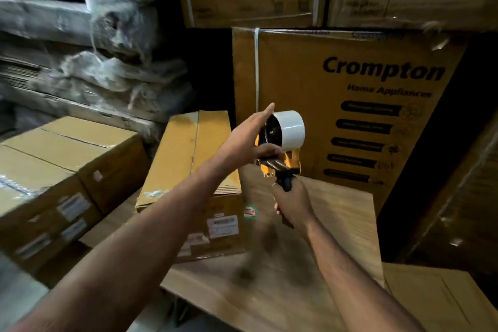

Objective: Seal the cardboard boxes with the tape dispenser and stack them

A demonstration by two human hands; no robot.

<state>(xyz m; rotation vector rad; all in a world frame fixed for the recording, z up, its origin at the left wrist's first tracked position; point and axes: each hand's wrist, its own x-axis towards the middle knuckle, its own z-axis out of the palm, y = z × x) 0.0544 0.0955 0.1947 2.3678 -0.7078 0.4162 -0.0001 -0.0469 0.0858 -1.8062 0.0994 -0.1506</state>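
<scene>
Head view showed the tape dispenser (283,153) held up in mid-frame, clear of every box, with its white tape roll (289,128) on top and the yellow frame below. The right hand (292,203) gripped the black handle, fingers wrapped tight round it. The left hand (253,135) lay against the roll's near side, its fingers (265,113) straight along the rim and the thumb tucked under toward the frame; whether it had pinched the loose tape end could not be told.

Just left of the dispenser and lower sat a small box (188,159), its top flaps closed with the centre seam showing. It rested on a wide brown cardboard surface (331,226) that served as the worktop. Further left lay a stack of flat boxes (67,159). Behind the dispenser stood a tall Crompton carton (350,105), more cartons above it, and plastic-wrapped bundles (102,43) in the upper left.

The likely trouble was at the tape end: if it slipped back onto the roll, or was drawn out slack, the strip would fold on itself or stick to the fingers before reaching the seam. The straight fingers also sat near the frame's cutter, so a quick pull could nick them. Blur hinted at fast motion, which would make a crooked first stick more likely.
</scene>
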